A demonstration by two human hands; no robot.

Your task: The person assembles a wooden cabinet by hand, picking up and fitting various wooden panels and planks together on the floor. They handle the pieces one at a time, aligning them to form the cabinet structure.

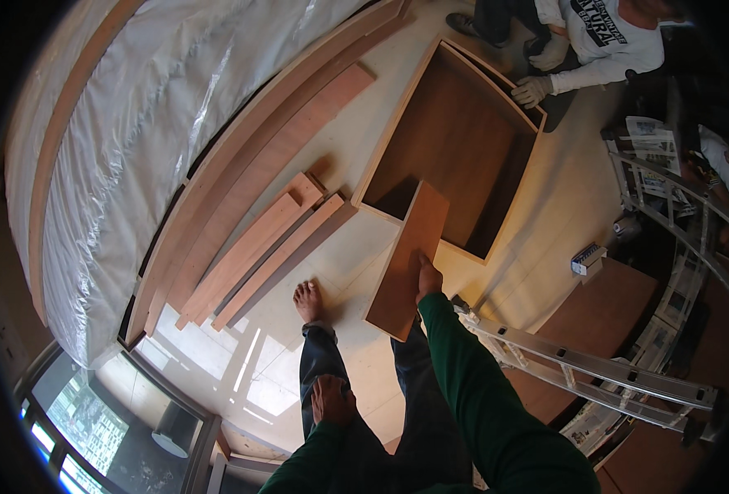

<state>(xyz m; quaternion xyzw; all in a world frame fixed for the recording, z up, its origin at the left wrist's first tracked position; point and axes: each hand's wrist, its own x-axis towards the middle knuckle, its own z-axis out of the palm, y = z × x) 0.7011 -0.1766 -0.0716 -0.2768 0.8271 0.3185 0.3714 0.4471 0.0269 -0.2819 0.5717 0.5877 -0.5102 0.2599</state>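
My right hand (429,278) is closed on the edge of a flat reddish-brown wooden board (406,267). Held at a slant, the board overlaps the near edge of a large open wooden box (471,136) on the floor; whether the two touch, I cannot tell. My left hand (330,401) lies on my left knee with nothing in it. At the far side of the box, a person in a white top has one gloved hand (532,91) on its rim.
Several wooden strips (278,239) lie on the floor at left, beside a plastic-covered stack (134,140) edged with long planks. A metal ladder (595,366) lies at the right. Near it sit a small box (588,259) and brown panels (599,309). A glass window (113,412) is lower left.
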